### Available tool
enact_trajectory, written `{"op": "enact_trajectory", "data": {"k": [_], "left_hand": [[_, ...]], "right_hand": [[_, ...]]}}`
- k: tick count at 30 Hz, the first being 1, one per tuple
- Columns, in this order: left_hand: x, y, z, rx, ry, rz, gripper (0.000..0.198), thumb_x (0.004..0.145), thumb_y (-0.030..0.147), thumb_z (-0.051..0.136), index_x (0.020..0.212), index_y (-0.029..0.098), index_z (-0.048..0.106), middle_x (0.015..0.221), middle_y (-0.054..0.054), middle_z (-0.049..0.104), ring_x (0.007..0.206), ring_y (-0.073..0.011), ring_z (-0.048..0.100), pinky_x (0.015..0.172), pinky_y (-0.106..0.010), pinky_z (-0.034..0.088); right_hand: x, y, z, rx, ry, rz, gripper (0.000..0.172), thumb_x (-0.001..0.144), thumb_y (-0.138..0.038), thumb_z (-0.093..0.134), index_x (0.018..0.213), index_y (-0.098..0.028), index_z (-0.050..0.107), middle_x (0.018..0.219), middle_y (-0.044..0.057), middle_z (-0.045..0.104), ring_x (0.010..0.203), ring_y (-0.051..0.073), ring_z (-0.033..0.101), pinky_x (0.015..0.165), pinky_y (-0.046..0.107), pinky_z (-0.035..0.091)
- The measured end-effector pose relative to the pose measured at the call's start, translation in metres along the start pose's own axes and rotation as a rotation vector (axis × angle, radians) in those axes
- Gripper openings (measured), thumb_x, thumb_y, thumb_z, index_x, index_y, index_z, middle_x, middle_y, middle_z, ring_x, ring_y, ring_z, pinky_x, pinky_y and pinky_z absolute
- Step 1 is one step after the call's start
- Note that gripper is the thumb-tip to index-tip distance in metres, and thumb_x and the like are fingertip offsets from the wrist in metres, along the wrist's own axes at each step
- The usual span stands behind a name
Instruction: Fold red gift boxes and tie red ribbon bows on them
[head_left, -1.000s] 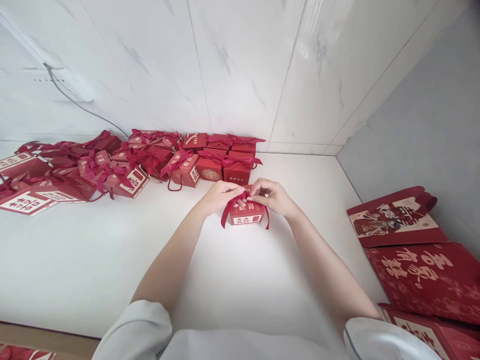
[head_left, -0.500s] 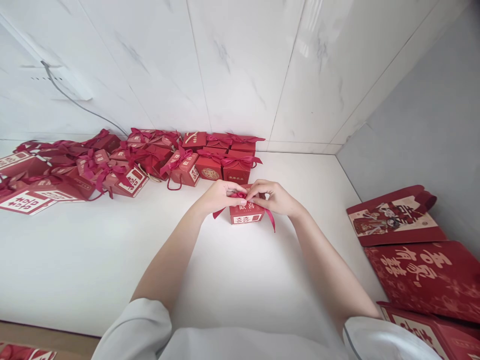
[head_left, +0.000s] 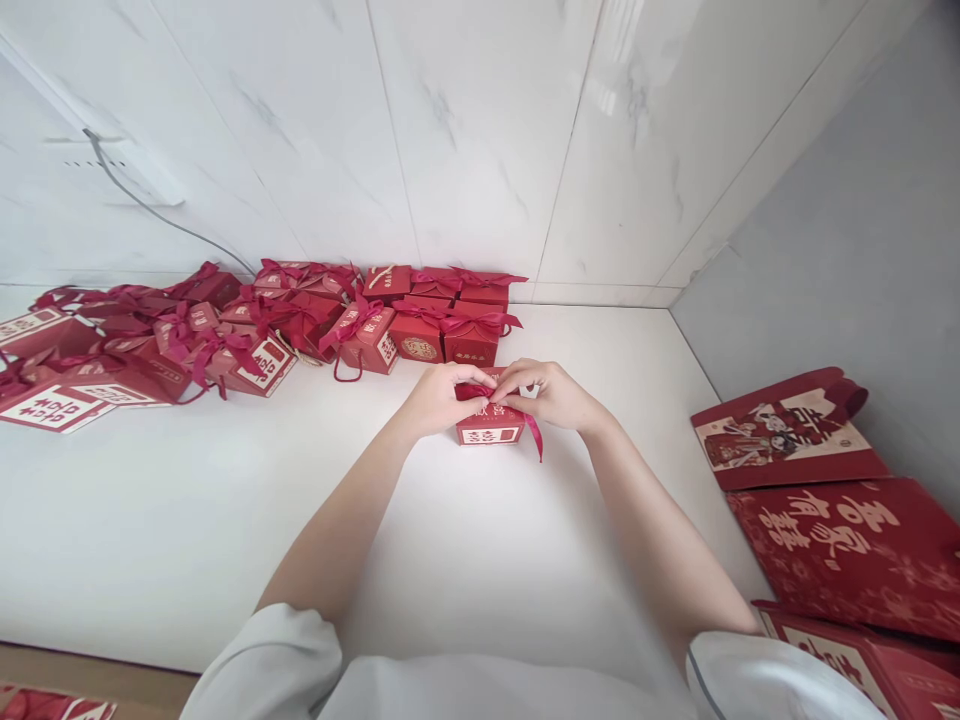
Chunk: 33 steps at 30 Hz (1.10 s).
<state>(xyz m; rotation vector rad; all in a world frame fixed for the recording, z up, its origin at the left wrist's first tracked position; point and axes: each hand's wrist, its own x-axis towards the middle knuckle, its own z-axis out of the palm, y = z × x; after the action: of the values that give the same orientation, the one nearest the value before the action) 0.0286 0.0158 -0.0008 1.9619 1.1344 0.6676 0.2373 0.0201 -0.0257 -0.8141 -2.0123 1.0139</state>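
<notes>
A small red gift box (head_left: 489,428) with white printed characters stands on the white table (head_left: 465,560) in front of me. A dark red ribbon (head_left: 532,432) runs over its top, one tail hanging down the right side. My left hand (head_left: 435,398) and my right hand (head_left: 551,394) meet above the box, fingers pinched on the ribbon at the top.
Several finished red boxes with ribbon bows (head_left: 420,315) are lined up against the marble wall, and more lie in a heap at the left (head_left: 135,345). Flat red printed bags (head_left: 825,540) are stacked at the right by the grey wall. A cable (head_left: 165,215) runs down the wall.
The ribbon's left tail, hanging loose a second ago, has been drawn up into my fingers. Only the right tail still hangs. My hands stay over the box.
</notes>
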Motion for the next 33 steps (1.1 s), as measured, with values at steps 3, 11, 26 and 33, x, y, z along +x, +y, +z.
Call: {"op": "enact_trajectory", "data": {"k": [3, 11, 26, 33], "left_hand": [[0.000, -0.003, -0.001, -0.031, -0.009, 0.002, 0.026, 0.073, 0.020, 0.063, 0.098, 0.020, 0.070, 0.104, -0.003, 0.070, 0.101, -0.0190, 0.063, 0.094, -0.032, 0.047], [-0.004, -0.001, 0.006, 0.121, 0.167, 0.053, 0.022, 0.074, 0.014, 0.059, 0.093, 0.021, 0.067, 0.096, 0.000, 0.070, 0.091, -0.0166, 0.063, 0.086, -0.030, 0.048], [0.000, -0.020, 0.019, 0.227, 0.337, 0.390, 0.019, 0.079, 0.006, 0.055, 0.080, 0.020, 0.067, 0.110, -0.005, 0.051, 0.093, -0.0149, 0.060, 0.082, -0.030, 0.050], [0.001, -0.016, 0.019, 0.198, 0.345, 0.363, 0.021, 0.077, 0.004, 0.056, 0.090, 0.020, 0.063, 0.105, -0.005, 0.054, 0.097, -0.0163, 0.058, 0.084, -0.030, 0.048]], "right_hand": [[0.000, 0.002, 0.001, 0.006, 0.001, 0.004, 0.013, 0.081, -0.028, 0.064, 0.087, -0.029, 0.075, 0.090, 0.003, 0.069, 0.084, 0.019, 0.060, 0.078, 0.036, 0.047], [0.002, 0.007, 0.002, -0.101, 0.144, 0.006, 0.014, 0.086, -0.028, 0.058, 0.096, -0.027, 0.068, 0.125, 0.005, 0.058, 0.120, 0.023, 0.049, 0.105, 0.045, 0.033], [0.005, 0.015, 0.011, 0.173, 0.058, 0.211, 0.015, 0.084, -0.032, 0.062, 0.091, -0.022, 0.070, 0.134, 0.005, 0.053, 0.120, 0.022, 0.052, 0.103, 0.039, 0.038], [0.007, 0.020, 0.013, 0.272, 0.094, 0.209, 0.015, 0.076, -0.033, 0.071, 0.085, -0.021, 0.072, 0.127, 0.006, 0.059, 0.115, 0.022, 0.057, 0.102, 0.038, 0.040]]}}
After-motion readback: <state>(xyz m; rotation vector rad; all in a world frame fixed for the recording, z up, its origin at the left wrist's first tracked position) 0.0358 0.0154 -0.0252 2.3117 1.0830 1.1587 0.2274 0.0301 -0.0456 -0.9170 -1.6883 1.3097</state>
